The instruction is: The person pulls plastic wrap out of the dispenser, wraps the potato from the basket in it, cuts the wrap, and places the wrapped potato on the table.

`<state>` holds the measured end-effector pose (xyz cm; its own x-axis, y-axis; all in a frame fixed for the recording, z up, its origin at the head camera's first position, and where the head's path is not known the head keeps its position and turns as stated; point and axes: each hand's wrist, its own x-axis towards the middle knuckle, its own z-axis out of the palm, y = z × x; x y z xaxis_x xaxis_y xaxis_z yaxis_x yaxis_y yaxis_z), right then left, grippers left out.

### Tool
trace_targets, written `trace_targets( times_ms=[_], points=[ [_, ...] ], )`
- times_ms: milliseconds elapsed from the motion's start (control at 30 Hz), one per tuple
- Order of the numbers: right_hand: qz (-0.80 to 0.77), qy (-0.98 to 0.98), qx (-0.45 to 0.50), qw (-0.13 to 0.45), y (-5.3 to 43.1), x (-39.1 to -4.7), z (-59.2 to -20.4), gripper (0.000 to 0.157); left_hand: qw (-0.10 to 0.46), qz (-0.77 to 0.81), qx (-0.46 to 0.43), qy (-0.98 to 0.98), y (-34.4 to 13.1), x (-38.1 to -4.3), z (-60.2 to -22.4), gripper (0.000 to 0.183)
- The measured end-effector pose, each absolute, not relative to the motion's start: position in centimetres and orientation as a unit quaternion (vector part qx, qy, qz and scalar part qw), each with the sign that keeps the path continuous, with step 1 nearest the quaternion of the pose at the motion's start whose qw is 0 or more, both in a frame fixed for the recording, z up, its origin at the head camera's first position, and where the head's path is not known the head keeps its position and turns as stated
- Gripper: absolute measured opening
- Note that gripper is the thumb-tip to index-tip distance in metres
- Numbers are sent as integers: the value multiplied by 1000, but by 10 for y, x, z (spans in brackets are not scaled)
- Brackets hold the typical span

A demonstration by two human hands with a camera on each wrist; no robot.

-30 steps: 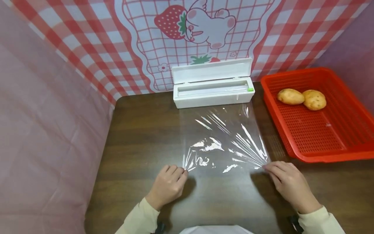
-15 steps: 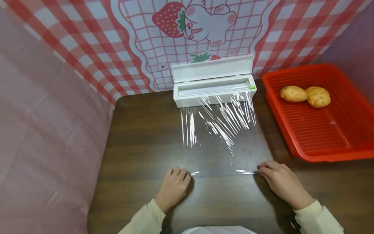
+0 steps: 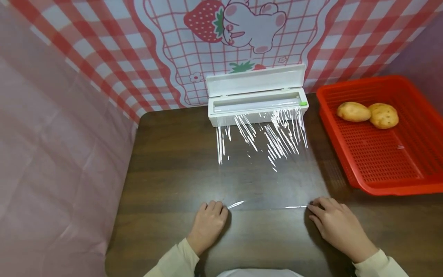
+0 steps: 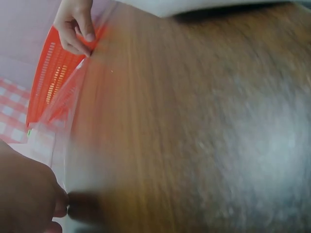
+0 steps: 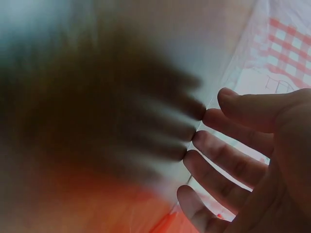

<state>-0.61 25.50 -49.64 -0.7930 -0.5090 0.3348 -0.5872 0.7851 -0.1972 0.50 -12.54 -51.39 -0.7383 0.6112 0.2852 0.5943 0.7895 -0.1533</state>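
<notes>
Clear film (image 3: 268,163) spread smoother than a second ago; bright creases now gathered nearer the open white box (image 3: 256,93). Sheet thin, glossy, laid from box across brown table (image 3: 166,161). Near edge pressed by right hand (image 3: 337,223), fingertips slightly apart. Other corner touched by left hand (image 3: 209,223); whether pinched cannot be told. Two potatoes (image 3: 353,112) held in red basket (image 3: 351,169), right.

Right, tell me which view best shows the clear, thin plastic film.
The head view: the film spreads there from the open white rectangular box to the left hand and right hand. The left wrist view shows it foreshortened; the right wrist view, only part, its edge along the fingertips.
</notes>
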Motion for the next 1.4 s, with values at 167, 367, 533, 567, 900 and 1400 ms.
trace_targets(
  times_ms=[167, 367, 533, 567, 900, 1400],
  points=[
    [147, -943, 271, 128, 256, 5, -499, 79, 134, 26, -306, -942, -122, 8, -512, 26],
    [152, -946, 256, 128, 257, 10, -502, 82, 140, 20, -302, -943, -120, 9, -513, 24],
    [154, -946, 254, 128, 257, 11, -503, 84, 147, -1, -296, -944, -120, 12, -515, 16],
    [157, -945, 255, 132, 257, 11, -503, 84, 150, -7, -294, -944, -120, 12, -516, 14],
    [189, -935, 259, 149, 263, 13, -503, 79, 175, -85, -256, -947, -123, 16, -525, 18],
    [188, -939, 247, 145, 264, 11, -500, 76, 170, -107, -237, -951, -125, 17, -523, 10]
  ],
)
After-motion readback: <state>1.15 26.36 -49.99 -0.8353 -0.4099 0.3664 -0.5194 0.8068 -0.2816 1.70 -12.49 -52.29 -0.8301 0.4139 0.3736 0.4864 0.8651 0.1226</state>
